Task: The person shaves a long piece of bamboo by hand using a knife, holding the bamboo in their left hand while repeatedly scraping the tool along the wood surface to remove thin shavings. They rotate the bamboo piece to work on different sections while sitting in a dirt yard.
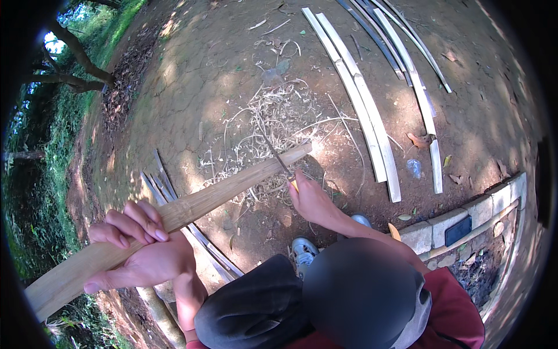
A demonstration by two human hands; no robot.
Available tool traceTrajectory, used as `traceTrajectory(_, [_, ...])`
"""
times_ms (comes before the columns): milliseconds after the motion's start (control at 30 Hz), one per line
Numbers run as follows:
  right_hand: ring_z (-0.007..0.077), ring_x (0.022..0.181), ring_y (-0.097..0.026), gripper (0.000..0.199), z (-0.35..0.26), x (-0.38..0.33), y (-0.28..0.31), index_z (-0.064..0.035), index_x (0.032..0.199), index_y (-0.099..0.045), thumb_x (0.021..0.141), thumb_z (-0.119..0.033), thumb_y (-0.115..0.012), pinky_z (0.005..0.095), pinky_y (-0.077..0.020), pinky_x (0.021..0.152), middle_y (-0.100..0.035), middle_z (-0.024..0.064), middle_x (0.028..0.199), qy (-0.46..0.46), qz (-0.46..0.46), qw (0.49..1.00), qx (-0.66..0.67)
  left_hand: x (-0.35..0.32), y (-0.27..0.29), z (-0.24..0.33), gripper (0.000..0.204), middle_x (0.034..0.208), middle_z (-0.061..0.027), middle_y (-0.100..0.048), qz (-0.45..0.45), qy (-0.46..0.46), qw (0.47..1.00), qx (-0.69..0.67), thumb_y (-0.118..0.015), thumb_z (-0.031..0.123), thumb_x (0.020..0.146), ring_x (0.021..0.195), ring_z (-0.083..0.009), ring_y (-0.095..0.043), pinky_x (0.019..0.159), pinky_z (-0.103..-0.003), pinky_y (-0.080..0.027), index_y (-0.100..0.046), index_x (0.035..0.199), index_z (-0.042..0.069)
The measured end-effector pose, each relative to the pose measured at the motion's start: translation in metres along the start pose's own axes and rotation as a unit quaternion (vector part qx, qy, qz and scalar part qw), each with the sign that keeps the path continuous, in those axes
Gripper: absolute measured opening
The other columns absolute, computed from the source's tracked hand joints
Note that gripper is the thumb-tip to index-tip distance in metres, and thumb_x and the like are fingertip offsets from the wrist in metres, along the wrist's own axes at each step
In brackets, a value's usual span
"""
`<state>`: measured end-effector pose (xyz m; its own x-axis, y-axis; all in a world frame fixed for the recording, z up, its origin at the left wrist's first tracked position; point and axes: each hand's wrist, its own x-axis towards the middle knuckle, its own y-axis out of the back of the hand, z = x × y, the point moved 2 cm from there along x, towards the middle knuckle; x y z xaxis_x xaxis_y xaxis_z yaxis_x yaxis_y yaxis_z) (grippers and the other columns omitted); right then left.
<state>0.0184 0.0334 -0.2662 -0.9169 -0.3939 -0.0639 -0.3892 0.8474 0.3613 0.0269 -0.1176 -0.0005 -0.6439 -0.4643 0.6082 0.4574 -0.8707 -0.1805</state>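
A long, flat bamboo slat [229,191] slants from the lower left up toward the middle of the view. My left hand [145,250] is wrapped around its nearer part, fingers curled over the upper edge and thumb below. In my right hand [311,199] is a knife [275,152] with a thin dark blade and a yellowish handle. The blade crosses the slat close to its far end; whether it cuts into the wood cannot be made out. Pale curled shavings [282,113] lie heaped on the ground beyond the slat.
Pale bamboo strips [361,99] and darker strips [376,36] lie on the bare soil to the right. More thin strips [212,250] rest under the slat at left. A low brick edging [417,237] carries a dark phone [458,231]. Crumpled clear plastic [414,168] lies nearby.
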Motion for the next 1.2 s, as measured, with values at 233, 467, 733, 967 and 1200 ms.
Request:
traceTrajectory(233, [0.0424, 0.055, -0.059, 0.028, -0.004, 0.005, 0.016, 0.0144, 0.103, -0.043, 0.091, -0.01, -0.05, 0.048, -0.0469, 0.051, -0.055, 0.0244, 0.055, -0.026, -0.001, 0.999, -0.02, -0.003, -0.009, -0.007, 0.071, 0.051, 0.0, -0.03, 0.009, 0.018, 1.0, 0.006, -0.019, 0.081, 0.081, 0.038, -0.0091, -0.029, 0.036, -0.02, -0.025, -0.033, 0.069, 0.013])
traceTrajectory(467, [0.0432, 0.058, -0.061, 0.028, -0.031, 0.002, 0.031, 0.0142, 0.102, -0.042, 0.091, -0.01, -0.05, 0.0499, -0.0473, 0.052, -0.057, 0.0244, 0.056, -0.051, -0.054, 0.997, -0.031, -0.004, -0.02, 0.001, 0.071, 0.051, -0.0002, -0.027, 0.075, 0.01, 0.996, 0.056, -0.021, 0.082, 0.08, 0.039, -0.0092, -0.025, 0.035, -0.018, -0.022, -0.03, 0.067, 0.013])
traceTrajectory(733, [0.0455, 0.057, -0.06, 0.027, 0.026, 0.008, 0.02, 0.0153, 0.102, -0.041, 0.092, -0.009, -0.048, 0.0507, -0.0477, 0.052, -0.058, 0.0269, 0.058, -0.077, -0.004, 0.997, -0.026, -0.002, -0.031, -0.004, 0.071, 0.053, -0.0002, -0.028, 0.035, 0.014, 0.998, 0.04, -0.021, 0.082, 0.08, 0.041, -0.0091, -0.027, 0.038, -0.019, -0.024, -0.03, 0.07, 0.013])
traceTrajectory(967, [0.0443, 0.058, -0.059, 0.031, -0.042, -0.013, 0.055, 0.0126, 0.106, -0.04, 0.095, -0.016, -0.046, 0.0507, -0.0435, 0.055, -0.055, 0.0255, 0.058, -0.007, -0.049, 0.996, 0.074, 0.0, -0.021, -0.009, 0.068, 0.055, -0.0009, -0.03, 0.018, 0.001, 0.999, 0.042, -0.022, 0.08, 0.082, 0.043, -0.0092, -0.029, 0.039, -0.018, -0.025, -0.03, 0.072, 0.013])
traceTrajectory(1200, [0.0461, 0.062, -0.058, 0.034, -0.007, -0.001, 0.042, 0.0142, 0.11, -0.04, 0.096, -0.016, -0.045, 0.051, -0.0437, 0.057, -0.056, 0.0277, 0.061, -0.084, -0.098, 0.991, 0.016, 0.007, -0.025, -0.015, 0.062, 0.056, -0.0007, -0.033, 0.025, -0.015, 0.995, 0.095, -0.019, 0.074, 0.087, 0.042, -0.0091, -0.034, 0.041, -0.02, -0.029, -0.031, 0.077, 0.014])
